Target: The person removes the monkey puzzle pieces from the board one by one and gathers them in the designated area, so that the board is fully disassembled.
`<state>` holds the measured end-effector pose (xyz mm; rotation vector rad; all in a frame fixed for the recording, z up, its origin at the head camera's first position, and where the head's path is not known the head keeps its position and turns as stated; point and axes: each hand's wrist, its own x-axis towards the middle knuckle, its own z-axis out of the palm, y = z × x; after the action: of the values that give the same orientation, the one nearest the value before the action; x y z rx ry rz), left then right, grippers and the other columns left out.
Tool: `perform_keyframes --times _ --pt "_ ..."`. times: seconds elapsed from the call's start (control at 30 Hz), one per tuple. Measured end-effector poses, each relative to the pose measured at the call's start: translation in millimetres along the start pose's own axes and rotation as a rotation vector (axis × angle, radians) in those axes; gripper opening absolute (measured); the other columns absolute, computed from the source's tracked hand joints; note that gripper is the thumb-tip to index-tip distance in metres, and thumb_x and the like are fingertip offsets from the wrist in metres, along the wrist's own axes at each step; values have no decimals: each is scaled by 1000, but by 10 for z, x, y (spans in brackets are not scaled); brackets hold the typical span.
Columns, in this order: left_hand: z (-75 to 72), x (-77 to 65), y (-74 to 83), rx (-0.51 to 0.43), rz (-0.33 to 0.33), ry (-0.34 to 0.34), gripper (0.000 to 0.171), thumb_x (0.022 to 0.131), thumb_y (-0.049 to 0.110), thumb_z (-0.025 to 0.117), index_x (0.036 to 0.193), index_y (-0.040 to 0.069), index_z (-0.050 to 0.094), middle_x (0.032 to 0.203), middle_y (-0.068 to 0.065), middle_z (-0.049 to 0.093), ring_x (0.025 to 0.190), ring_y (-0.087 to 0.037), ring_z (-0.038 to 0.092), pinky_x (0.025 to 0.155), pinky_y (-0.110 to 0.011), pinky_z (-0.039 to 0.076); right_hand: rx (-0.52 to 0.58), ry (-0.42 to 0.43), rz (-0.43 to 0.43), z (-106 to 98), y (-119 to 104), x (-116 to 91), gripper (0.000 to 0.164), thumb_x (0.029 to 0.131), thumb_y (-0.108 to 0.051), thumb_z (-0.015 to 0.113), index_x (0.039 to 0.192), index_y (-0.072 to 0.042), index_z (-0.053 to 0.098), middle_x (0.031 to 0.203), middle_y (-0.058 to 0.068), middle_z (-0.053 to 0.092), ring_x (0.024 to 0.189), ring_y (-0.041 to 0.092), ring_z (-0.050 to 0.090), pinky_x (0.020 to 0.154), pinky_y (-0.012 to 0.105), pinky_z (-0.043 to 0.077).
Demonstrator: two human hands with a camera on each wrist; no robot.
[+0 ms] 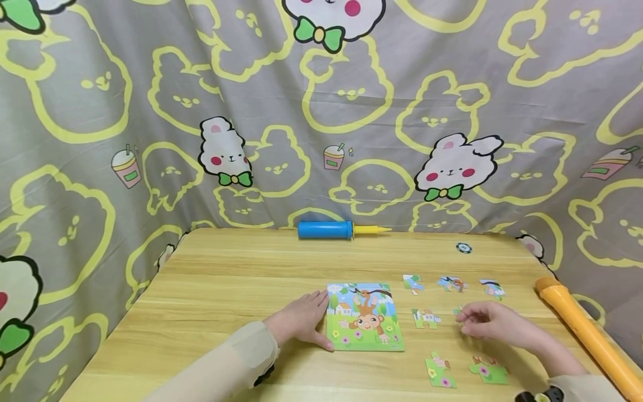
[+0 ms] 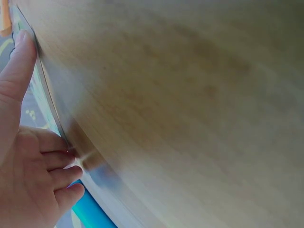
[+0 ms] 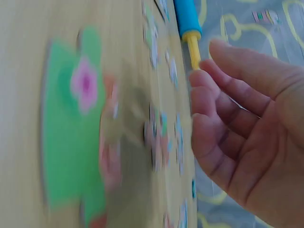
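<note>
A square puzzle board (image 1: pixel 365 317) with a monkey picture lies flat on the table. My left hand (image 1: pixel 303 318) rests at its left side, fingers at the upper left and thumb at the lower left corner; in the left wrist view the thumb (image 2: pixel 21 61) lies along the board's edge. My right hand (image 1: pixel 489 324) hovers over the loose pieces, its fingers loosely bent with nothing between them. Under its fingertips a puzzle piece (image 1: pixel 457 310) is partly hidden. Nearer the front lie a flower piece (image 1: pixel 489 371) and another green piece (image 1: pixel 440 371).
More puzzle pieces lie right of the board, among them a house piece (image 1: pixel 425 319) and a branch piece (image 1: pixel 492 287). A blue and yellow hand pump (image 1: pixel 326 230) lies at the back edge, with a round chip (image 1: pixel 464 248) to its right. An orange tube (image 1: pixel 585 332) runs along the right edge.
</note>
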<state>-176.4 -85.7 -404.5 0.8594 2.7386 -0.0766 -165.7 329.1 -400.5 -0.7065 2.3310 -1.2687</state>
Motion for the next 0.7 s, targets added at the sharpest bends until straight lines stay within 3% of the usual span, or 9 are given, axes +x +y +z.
perform_keyframes --times 0.33,0.7 --pt "17 -3 -11 2 3 2 107 68 70 58 143 0 27 149 -14 22 134 -27 22 108 -34 19 -144 58 -88 353 -312 525 20 88 -13 63 103 0 62 87 2 59 75 12 54 63 26 48" --pt "9 -6 -11 -12 -1 -5 107 69 69 59 143 0 27 149 -13 22 135 -26 22 108 -34 19 -170 -35 -132 730 -435 892 25 83 -8 67 106 0 60 79 1 53 62 8 46 55 23 43"
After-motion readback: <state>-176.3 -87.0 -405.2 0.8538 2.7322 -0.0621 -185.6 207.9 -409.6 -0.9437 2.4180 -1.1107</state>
